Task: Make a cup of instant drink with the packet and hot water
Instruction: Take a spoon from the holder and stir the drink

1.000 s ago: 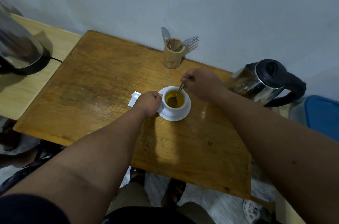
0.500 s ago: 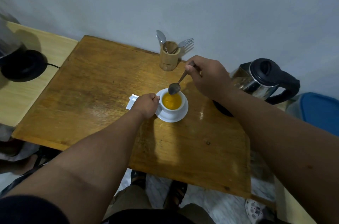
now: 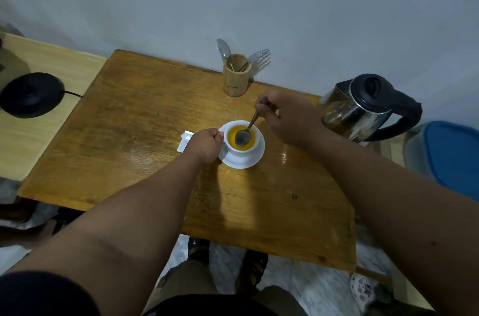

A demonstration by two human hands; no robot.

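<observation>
A white cup (image 3: 255, 146) of orange drink stands on a white saucer (image 3: 255, 160) in the middle of the wooden table (image 3: 134, 134). My left hand (image 3: 206, 146) grips the cup at its left side, hiding the handle. My right hand (image 3: 287, 114) holds a metal spoon (image 3: 245, 134) by its handle, the bowl of the spoon over the drink inside the cup. A white packet (image 3: 185, 140) lies flat on the table just left of my left hand, partly hidden by it.
A steel kettle (image 3: 363, 108) with a black lid and handle stands at the table's right edge. A wooden holder (image 3: 237, 79) with a spoon and forks is at the back. A black kettle base (image 3: 31, 94) sits on the left side table. A blue-lidded container (image 3: 451, 157) is far right.
The spoon was in the drink, rose clear above the cup's far rim, and is now back down over the drink. My left hand stayed on the cup. The camera view shifted slightly.
</observation>
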